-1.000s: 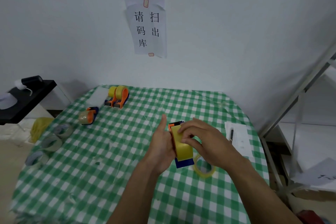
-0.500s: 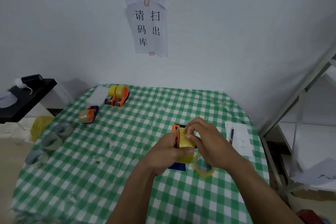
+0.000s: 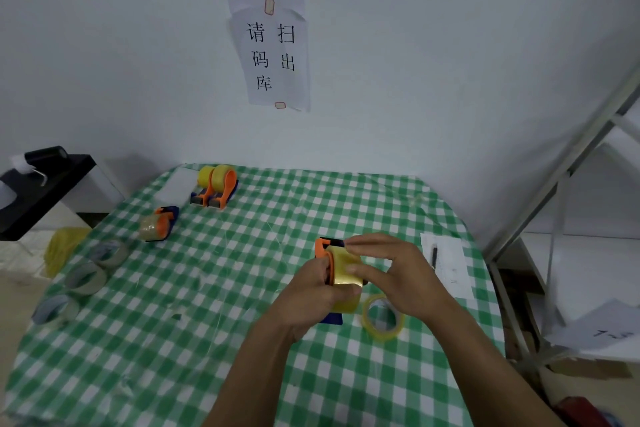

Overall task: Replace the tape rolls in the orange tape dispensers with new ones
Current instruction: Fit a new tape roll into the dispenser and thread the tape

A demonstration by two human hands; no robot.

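Observation:
An orange tape dispenser (image 3: 322, 248) with a yellow tape roll (image 3: 343, 263) on it is held just above the green checked table (image 3: 242, 288). My left hand (image 3: 308, 298) grips it from below and from the left. My right hand (image 3: 391, 274) pinches the yellow roll from the right, fingers on its top and side. A thin, nearly used-up yellow roll (image 3: 382, 317) lies flat on the cloth just right of the dispenser. Two more orange dispensers with rolls (image 3: 216, 185) stand at the far left, and another (image 3: 159, 224) lies nearer.
Several greyish tape rolls (image 3: 86, 277) lie along the table's left edge. A white paper with a pen (image 3: 445, 263) sits at the right edge. A metal shelf frame (image 3: 554, 191) stands right of the table, a black stand (image 3: 41, 184) to the left.
The dispenser turned from upright between my hands to lying lower in my left hand's grip. My right-hand fingers shifted onto the roll's top and side.

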